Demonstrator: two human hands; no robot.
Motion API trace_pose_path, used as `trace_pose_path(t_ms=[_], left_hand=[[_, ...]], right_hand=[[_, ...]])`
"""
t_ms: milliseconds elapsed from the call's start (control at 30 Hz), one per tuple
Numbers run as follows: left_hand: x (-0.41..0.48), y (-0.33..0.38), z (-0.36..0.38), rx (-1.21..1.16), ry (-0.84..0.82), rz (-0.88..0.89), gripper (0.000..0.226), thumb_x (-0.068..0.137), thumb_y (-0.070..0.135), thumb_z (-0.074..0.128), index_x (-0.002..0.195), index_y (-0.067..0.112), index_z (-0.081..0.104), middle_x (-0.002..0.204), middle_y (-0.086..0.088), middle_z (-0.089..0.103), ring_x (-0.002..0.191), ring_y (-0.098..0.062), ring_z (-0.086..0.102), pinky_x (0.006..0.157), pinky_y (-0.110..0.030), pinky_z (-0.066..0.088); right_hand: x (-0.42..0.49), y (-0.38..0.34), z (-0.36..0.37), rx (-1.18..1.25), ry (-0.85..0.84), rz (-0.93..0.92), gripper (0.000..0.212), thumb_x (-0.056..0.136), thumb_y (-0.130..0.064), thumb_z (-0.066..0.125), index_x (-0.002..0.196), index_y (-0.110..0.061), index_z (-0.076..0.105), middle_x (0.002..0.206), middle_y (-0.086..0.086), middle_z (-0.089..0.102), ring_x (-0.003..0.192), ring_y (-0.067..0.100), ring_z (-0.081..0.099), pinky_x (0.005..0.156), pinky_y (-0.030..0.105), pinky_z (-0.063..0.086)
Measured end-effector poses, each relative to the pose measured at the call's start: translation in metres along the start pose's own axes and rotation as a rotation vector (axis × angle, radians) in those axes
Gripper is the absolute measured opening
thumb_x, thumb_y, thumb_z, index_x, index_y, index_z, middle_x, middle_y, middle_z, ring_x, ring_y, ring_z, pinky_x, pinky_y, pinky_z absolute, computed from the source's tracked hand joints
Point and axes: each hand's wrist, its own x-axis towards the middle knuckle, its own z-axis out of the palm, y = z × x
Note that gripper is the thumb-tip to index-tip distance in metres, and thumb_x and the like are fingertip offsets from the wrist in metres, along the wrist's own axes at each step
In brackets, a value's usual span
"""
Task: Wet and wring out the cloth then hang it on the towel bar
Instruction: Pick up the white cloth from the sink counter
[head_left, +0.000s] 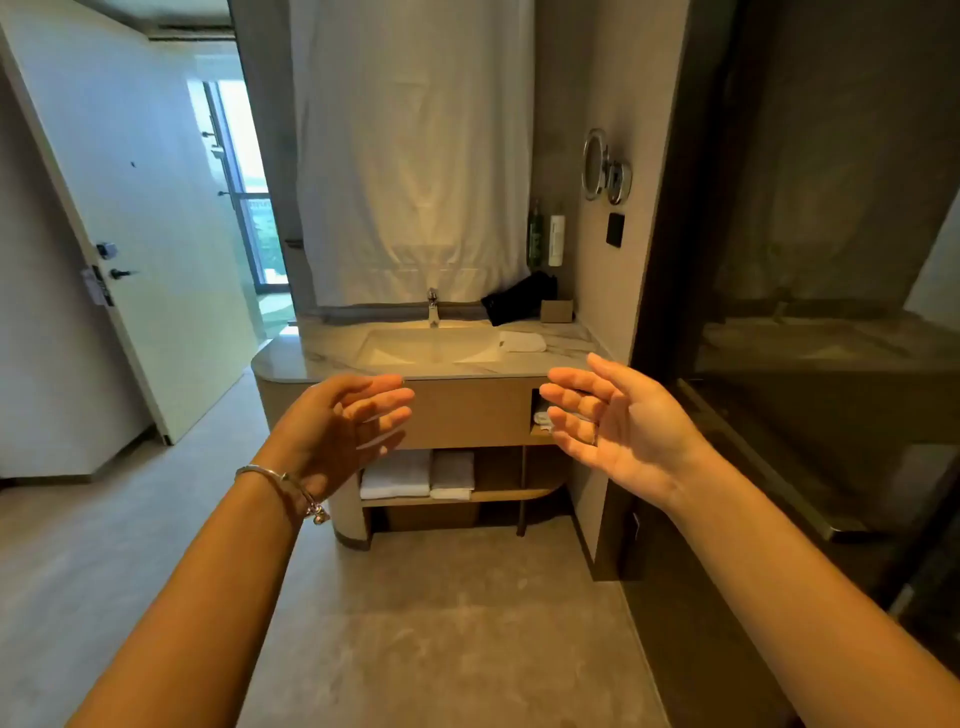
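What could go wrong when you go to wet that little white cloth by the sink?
Three things, maybe. The white cloth lies right at the counter's front corner, so a clumsy grab might knock it to the floor. The black item and small box sit near the faucet and might get splashed. No towel bar shows here, so a dripping cloth might wet the floor while both empty hands, left and right, carry it around.

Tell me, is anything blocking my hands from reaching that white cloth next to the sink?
Nothing visible does. Both the left hand and right hand are open and empty, held out short of the vanity. The folded white cloth lies alone on the countertop, right of the basin.
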Motion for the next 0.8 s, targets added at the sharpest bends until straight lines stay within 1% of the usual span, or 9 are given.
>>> trace_pose_path(t_ms=[133,233,400,500,667,800], left_hand=[[0.037,0.002,-0.015,0.007,0.022,0.008,0.025,0.087,0.029,0.047,0.087,0.018,0.07,0.081,0.002,0.077,0.075,-0.013,0.072,0.067,-0.031,0.051],[0.065,0.003,-0.023,0.009,-0.007,0.0,0.025,0.085,0.028,0.05,0.08,0.018,0.072,0.079,0.001,0.077,0.069,-0.012,0.072,0.066,-0.03,0.051],[0.111,0.007,-0.035,0.002,-0.02,-0.017,0.023,0.085,0.026,0.049,0.085,0.015,0.069,0.074,0.002,0.076,0.065,-0.01,0.071,0.068,-0.031,0.05],[0.141,0.006,-0.037,-0.001,-0.048,-0.03,0.023,0.086,0.026,0.048,0.087,0.014,0.068,0.072,0.003,0.075,0.064,-0.009,0.07,0.068,-0.03,0.05],[0.187,0.003,-0.036,-0.041,-0.076,-0.052,0.023,0.087,0.024,0.048,0.088,0.013,0.069,0.069,0.001,0.075,0.062,-0.01,0.069,0.061,-0.027,0.058],[0.22,-0.008,-0.029,-0.002,-0.069,-0.082,0.023,0.088,0.024,0.047,0.091,0.014,0.067,0.065,0.003,0.073,0.06,-0.008,0.068,0.059,-0.025,0.056]], right_hand=[[0.037,0.004,0.004,0.012,-0.006,0.001,0.032,0.087,-0.037,0.054,0.076,-0.018,0.077,0.076,0.001,0.077,0.065,0.012,0.071,0.061,0.024,0.058],[0.066,0.008,0.007,0.057,0.018,-0.006,0.03,0.088,-0.034,0.054,0.077,-0.017,0.076,0.072,0.001,0.075,0.062,0.011,0.071,0.06,0.023,0.056],[0.106,0.012,0.014,0.086,0.072,-0.012,0.024,0.088,-0.031,0.054,0.084,-0.016,0.072,0.066,-0.001,0.074,0.057,0.01,0.069,0.053,0.02,0.055],[0.13,0.011,0.008,0.081,0.088,-0.025,0.023,0.088,-0.03,0.054,0.086,-0.015,0.072,0.064,-0.002,0.073,0.055,0.009,0.068,0.052,0.019,0.054],[0.169,0.006,-0.001,0.062,0.093,-0.024,0.022,0.088,-0.028,0.055,0.083,-0.016,0.073,0.064,-0.002,0.073,0.054,0.009,0.067,0.053,0.019,0.054],[0.204,0.004,-0.009,0.063,0.093,-0.005,0.022,0.085,-0.025,0.058,0.077,-0.017,0.075,0.064,-0.002,0.073,0.054,0.009,0.067,0.051,0.019,0.053]])
